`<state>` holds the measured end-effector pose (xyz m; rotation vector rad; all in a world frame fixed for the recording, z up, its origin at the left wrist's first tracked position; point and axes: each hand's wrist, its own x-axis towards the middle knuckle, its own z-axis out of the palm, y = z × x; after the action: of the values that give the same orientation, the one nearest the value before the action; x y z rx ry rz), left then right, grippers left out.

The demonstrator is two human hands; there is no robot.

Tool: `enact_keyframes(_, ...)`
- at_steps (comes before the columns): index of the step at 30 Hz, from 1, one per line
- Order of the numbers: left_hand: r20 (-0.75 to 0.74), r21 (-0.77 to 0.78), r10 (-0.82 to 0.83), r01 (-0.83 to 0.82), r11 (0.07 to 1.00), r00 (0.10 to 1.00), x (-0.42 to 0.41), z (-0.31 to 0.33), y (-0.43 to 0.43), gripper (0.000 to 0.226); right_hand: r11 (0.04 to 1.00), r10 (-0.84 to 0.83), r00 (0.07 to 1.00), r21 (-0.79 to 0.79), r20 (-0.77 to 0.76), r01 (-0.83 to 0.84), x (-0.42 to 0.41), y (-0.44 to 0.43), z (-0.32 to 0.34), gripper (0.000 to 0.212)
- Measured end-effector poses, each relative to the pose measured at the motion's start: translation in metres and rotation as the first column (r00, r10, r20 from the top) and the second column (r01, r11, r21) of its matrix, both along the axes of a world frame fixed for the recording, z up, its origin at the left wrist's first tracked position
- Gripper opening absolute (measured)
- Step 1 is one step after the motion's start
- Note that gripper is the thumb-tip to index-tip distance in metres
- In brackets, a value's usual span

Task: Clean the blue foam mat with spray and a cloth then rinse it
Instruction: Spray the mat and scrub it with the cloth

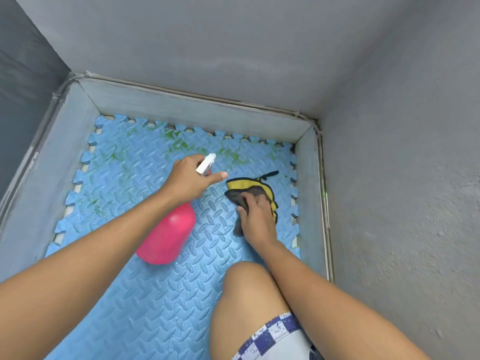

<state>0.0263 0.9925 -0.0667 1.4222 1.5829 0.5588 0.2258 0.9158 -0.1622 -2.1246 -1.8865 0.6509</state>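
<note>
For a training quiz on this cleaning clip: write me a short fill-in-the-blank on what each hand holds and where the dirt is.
1. The left hand holds a spray bottle whose body is ____.
2. The right hand presses a yellow and grey ____ onto the blue foam mat.
3. The stains near the mat's far edge are ____ in colour.

Missing words: pink; cloth; green

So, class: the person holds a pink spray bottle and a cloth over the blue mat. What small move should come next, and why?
Probably squeeze the trigger. The left hand already aims the spray bottle nozzle toward the green stains along the mat's far edge, and the right hand presses the cloth flat nearby, ready to wipe.
</note>
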Motion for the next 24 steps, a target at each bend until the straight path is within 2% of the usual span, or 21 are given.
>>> enact_keyframes(3,-0.011,-0.041,0.084,-0.084,0.996,0.996,-0.007,-0.002,0.008,0.044,0.937,0.348,0.937,0.029,-0.026,-0.347,-0.034,0.006,-0.002,0.039)
enact_keyframes(5,-0.019,-0.049,0.11,-0.111,0.993,0.994,-0.011,-0.004,0.01,0.037,0.899,0.436,0.9,0.046,-0.004,-0.435,-0.03,0.025,-0.005,0.034)
enact_keyframes(7,-0.015,-0.047,0.112,-0.112,0.993,0.994,-0.013,-0.006,0.01,0.031,0.96,0.268,0.963,0.092,-0.013,-0.266,-0.005,0.057,-0.008,0.031)
enact_keyframes(9,-0.028,-0.052,0.087,-0.089,0.995,0.996,-0.011,-0.007,0.01,0.029,0.994,-0.057,0.998,0.098,0.014,0.055,0.034,0.101,-0.01,0.033)
enact_keyframes(11,-0.046,-0.06,0.047,-0.05,0.997,0.998,-0.006,-0.008,0.009,0.028,0.952,-0.305,0.951,0.052,0.053,0.303,0.067,0.14,-0.009,0.032)
enact_keyframes(12,-0.055,-0.058,0.033,-0.036,0.998,0.998,-0.004,-0.01,0.01,0.027,0.931,-0.365,0.928,0.02,0.072,0.365,0.075,0.153,-0.008,0.033)
enact_keyframes(14,-0.069,-0.046,0.023,-0.026,0.999,0.997,-0.003,-0.012,0.011,0.028,0.928,-0.369,0.922,-0.006,0.114,0.372,0.073,0.16,-0.007,0.034)
enact_keyframes(16,-0.072,-0.044,0.031,-0.035,0.998,0.997,-0.002,-0.015,0.013,0.029,0.955,-0.297,0.948,0.03,0.118,0.296,0.059,0.14,-0.007,0.026)
enact_keyframes(19,-0.071,-0.062,0.041,-0.045,0.997,0.997,-0.003,-0.019,0.017,0.028,0.97,-0.239,0.971,0.042,-0.012,0.239,0.034,0.082,-0.009,0.016)
enact_keyframes(22,-0.065,-0.036,0.046,-0.048,0.998,0.997,-0.002,-0.022,0.021,0.025,0.967,-0.255,0.964,0.007,-0.078,0.256,0.023,0.028,-0.007,0.019)
enact_keyframes(24,-0.105,0.001,0.03,-0.03,1.0,0.994,0.0,-0.022,0.021,0.025,0.949,-0.315,0.945,-0.013,-0.091,0.315,0.034,0.03,-0.002,0.023)
